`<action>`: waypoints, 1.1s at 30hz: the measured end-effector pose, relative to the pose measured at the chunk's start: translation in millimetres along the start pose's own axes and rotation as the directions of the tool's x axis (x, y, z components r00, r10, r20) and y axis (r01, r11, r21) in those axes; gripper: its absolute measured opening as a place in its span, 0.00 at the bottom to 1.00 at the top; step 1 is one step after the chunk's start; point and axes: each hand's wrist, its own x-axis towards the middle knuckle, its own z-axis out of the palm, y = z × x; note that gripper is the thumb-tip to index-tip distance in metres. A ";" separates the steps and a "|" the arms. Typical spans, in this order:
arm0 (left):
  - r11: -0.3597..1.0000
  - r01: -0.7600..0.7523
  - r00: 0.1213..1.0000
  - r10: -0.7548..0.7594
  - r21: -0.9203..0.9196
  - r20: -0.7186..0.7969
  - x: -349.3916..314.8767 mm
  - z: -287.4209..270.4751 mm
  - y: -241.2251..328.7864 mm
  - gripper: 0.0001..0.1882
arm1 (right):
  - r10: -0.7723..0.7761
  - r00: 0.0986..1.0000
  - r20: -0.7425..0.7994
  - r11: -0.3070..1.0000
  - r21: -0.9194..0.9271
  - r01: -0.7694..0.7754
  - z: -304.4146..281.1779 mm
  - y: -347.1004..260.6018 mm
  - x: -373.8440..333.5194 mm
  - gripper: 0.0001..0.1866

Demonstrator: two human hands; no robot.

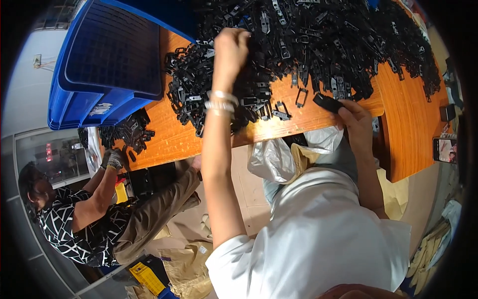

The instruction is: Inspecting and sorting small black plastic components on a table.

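Observation:
My right hand [356,118] grips a black oblong plastic piece [327,103] between thumb and fingers, just above the front edge of the table. Stretched far forward, my left hand [231,47] is over a large heap of black plastic parts [318,47]. Its fingers are curled and their tips are hidden, so whatever they hold does not show. Below that arm lies a second pile of small black parts [186,89]. Between my hands, a thin rectangular black frame [301,97] and a small black and grey part [281,111] lie on the wood.
A big blue crate [107,107] stands tilted at the left of the orange wooden table [199,145]. A gloved co-worker [84,214] sits at the left by another small heap. White plastic bags [271,162] hang at my lap. A phone [444,150] stands at the far right.

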 end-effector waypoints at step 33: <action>0.533 0.729 0.620 -0.247 -0.430 0.745 -121.2 -3.8 83.6 0.14 | -0.210 0.949 0.236 0.923 -0.273 0.272 17.5 -13.6 -5.2 0.11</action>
